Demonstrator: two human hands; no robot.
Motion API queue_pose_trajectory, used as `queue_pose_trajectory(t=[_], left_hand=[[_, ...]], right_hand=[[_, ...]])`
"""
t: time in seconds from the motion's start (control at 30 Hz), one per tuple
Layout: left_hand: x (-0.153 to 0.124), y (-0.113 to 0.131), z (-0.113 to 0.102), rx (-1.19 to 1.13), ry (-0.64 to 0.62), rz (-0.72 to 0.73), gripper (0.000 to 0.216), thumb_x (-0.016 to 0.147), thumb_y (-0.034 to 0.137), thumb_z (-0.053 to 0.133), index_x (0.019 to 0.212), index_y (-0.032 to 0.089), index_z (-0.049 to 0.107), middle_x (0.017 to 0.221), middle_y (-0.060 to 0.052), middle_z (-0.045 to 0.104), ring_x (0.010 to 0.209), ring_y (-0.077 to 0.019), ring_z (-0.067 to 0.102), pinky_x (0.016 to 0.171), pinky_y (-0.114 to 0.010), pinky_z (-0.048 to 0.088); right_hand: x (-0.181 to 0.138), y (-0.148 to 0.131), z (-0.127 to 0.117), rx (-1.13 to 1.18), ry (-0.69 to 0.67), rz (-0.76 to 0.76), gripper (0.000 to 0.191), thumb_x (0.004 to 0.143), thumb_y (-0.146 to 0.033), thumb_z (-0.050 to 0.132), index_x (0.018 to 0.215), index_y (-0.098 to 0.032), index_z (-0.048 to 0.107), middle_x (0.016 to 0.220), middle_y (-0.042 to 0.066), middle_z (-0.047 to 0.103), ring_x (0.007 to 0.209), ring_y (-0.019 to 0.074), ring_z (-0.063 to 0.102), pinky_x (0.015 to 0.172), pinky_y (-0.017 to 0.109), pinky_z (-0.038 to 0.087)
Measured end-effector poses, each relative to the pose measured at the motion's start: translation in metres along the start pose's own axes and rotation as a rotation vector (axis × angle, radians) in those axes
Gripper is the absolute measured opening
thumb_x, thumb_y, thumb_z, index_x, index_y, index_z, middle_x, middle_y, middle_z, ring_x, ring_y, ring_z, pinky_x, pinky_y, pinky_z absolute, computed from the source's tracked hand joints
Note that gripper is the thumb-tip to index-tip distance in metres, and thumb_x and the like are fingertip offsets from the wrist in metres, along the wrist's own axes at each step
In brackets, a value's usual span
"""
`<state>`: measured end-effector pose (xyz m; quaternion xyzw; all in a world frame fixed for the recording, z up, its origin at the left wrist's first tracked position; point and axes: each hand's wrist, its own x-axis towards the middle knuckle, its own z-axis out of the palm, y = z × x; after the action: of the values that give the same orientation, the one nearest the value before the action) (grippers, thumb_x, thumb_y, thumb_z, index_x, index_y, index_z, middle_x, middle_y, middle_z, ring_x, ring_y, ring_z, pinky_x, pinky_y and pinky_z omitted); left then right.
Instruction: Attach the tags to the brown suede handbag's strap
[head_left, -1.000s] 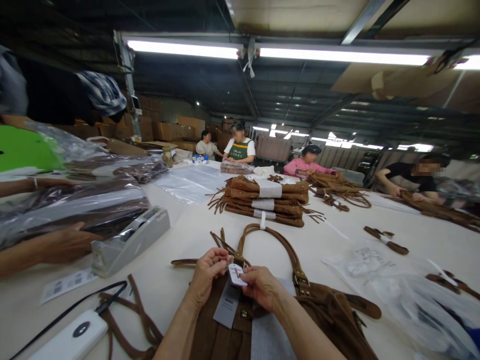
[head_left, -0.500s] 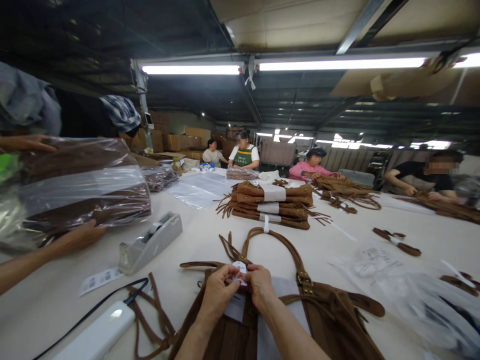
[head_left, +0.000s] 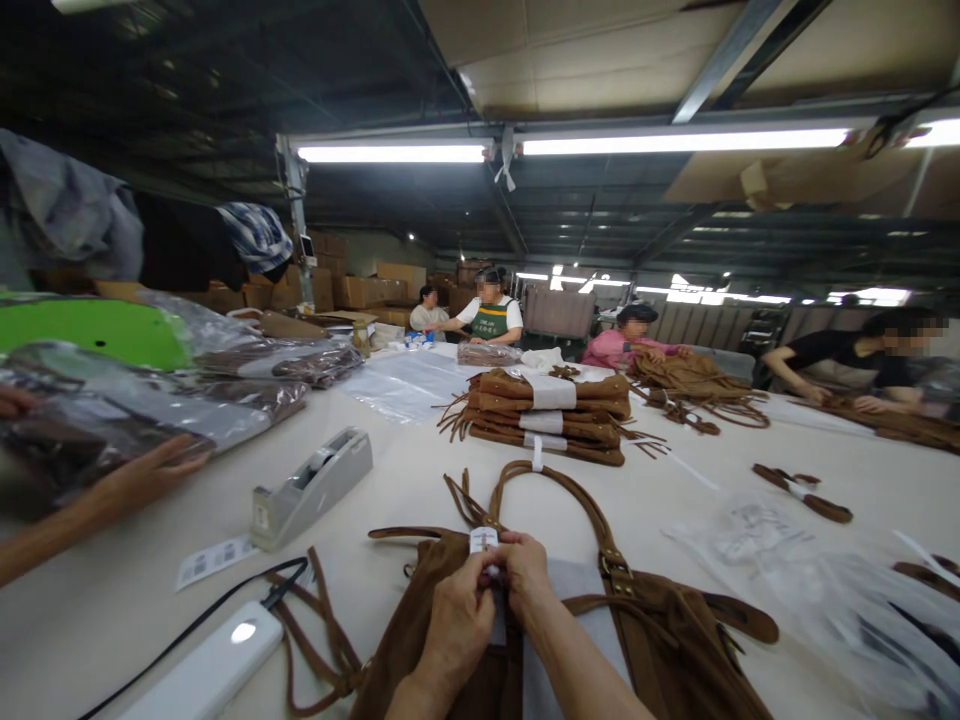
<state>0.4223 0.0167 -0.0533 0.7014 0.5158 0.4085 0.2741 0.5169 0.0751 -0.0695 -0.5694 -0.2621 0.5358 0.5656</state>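
Note:
A brown bag (head_left: 652, 650) with long handles lies on the table right in front of me, a white paper strip across its middle. Near its top edge, my left hand (head_left: 463, 610) and my right hand (head_left: 523, 572) meet, fingertips pinched together on a small white hang tag (head_left: 483, 540). Both hands' fingers are closed, and they cover the tag's lower part. The bag's looped handle (head_left: 577, 488) arches away beyond my hands, with a white band round its top.
Beyond the bag sits a stack of folded brown bags (head_left: 551, 420). To the left stand a grey tape dispenser (head_left: 315, 490), a label sheet (head_left: 214, 562) and a white corded device (head_left: 217, 665). A co-worker's hand (head_left: 154, 475) handles plastic-wrapped bags. Clear plastic (head_left: 810, 580) lies right.
My left hand has turned and closed in against my right at the tag. At the left, the co-worker's plastic-wrapped bag has been lowered to the table, revealing a green sheet.

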Motion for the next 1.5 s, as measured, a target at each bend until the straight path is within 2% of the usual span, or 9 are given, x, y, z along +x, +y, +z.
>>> queue_pose_trajectory(t=[0.17,0.4,0.57,0.67,0.77,0.97,1.27,1.4,1.5], left_hand=[[-0.002,0.0,0.001,-0.081,-0.005,0.021,0.052,0.061,0.002,0.036,0.107,0.02,0.052,0.097,-0.003,0.064,0.09,-0.0168,0.06,0.085,-0.029,0.046],[0.007,-0.016,0.001,-0.464,0.042,-0.064,0.034,0.061,0.008,0.04,0.094,0.013,0.051,0.099,-0.01,0.063,0.095,-0.0178,0.059,0.088,-0.031,0.047],[0.004,-0.022,0.002,-0.265,0.138,-0.054,0.042,0.061,0.004,0.039,0.101,0.016,0.05,0.1,-0.007,0.062,0.094,-0.0158,0.059,0.089,-0.032,0.047],[0.002,-0.019,-0.001,-0.169,0.11,-0.062,0.05,0.061,0.0,0.036,0.107,0.015,0.046,0.104,-0.008,0.061,0.098,-0.0144,0.057,0.091,-0.03,0.046],[0.0,-0.017,-0.003,-0.049,0.078,-0.008,0.052,0.062,-0.001,0.033,0.111,0.015,0.043,0.107,-0.008,0.059,0.099,-0.0136,0.057,0.091,-0.029,0.045],[-0.001,-0.016,-0.005,0.237,0.128,0.094,0.05,0.065,0.003,0.034,0.113,0.015,0.044,0.109,-0.008,0.058,0.102,-0.0181,0.055,0.092,-0.035,0.043],[-0.002,-0.016,-0.006,0.19,0.138,0.091,0.05,0.066,0.003,0.033,0.113,0.016,0.042,0.108,-0.008,0.058,0.102,-0.0161,0.054,0.092,-0.033,0.044],[-0.002,-0.023,-0.004,0.189,0.141,0.099,0.052,0.065,0.002,0.033,0.115,0.016,0.039,0.11,-0.009,0.057,0.104,-0.0159,0.053,0.094,-0.034,0.043],[-0.001,-0.028,-0.001,0.206,0.127,0.114,0.054,0.065,0.001,0.033,0.117,0.015,0.038,0.114,-0.011,0.055,0.107,-0.0172,0.052,0.095,-0.035,0.041]], right_hand=[[-0.006,-0.005,0.003,-0.031,-0.088,0.019,0.02,0.044,-0.009,0.056,0.061,-0.016,0.051,0.044,-0.004,0.053,0.043,0.012,0.051,0.043,0.023,0.041],[-0.014,-0.009,0.002,-0.198,-0.19,-0.082,0.017,0.052,-0.013,0.05,0.068,-0.013,0.057,0.056,0.001,0.06,0.054,0.0137,0.055,0.053,0.024,0.042],[-0.013,-0.01,-0.004,-0.348,-0.221,-0.241,0.021,0.059,-0.019,0.048,0.076,-0.013,0.058,0.071,0.005,0.063,0.067,0.0173,0.056,0.063,0.027,0.041],[-0.012,-0.009,-0.008,-0.408,-0.257,-0.299,0.023,0.06,-0.021,0.047,0.078,-0.012,0.059,0.073,0.006,0.063,0.068,0.0182,0.055,0.065,0.028,0.04],[-0.013,-0.01,-0.011,-0.428,-0.284,-0.329,0.024,0.061,-0.022,0.047,0.079,-0.012,0.059,0.071,0.006,0.063,0.069,0.0187,0.056,0.066,0.028,0.041],[-0.021,-0.015,-0.014,-0.365,-0.344,-0.334,0.025,0.063,-0.022,0.042,0.082,-0.014,0.056,0.07,0.003,0.063,0.068,0.0168,0.057,0.066,0.027,0.043],[-0.022,-0.012,-0.017,-0.325,-0.376,-0.38,0.029,0.064,-0.02,0.041,0.09,-0.016,0.05,0.067,0.001,0.062,0.066,0.0164,0.058,0.065,0.027,0.046],[-0.017,-0.008,-0.017,-0.407,-0.313,-0.405,0.028,0.067,-0.019,0.038,0.093,-0.016,0.048,0.062,0.001,0.06,0.063,0.017,0.058,0.065,0.029,0.046],[-0.019,-0.005,-0.013,-0.488,-0.221,-0.474,0.026,0.068,-0.019,0.039,0.091,-0.016,0.051,0.075,0.006,0.06,0.075,0.02,0.057,0.076,0.034,0.043]])
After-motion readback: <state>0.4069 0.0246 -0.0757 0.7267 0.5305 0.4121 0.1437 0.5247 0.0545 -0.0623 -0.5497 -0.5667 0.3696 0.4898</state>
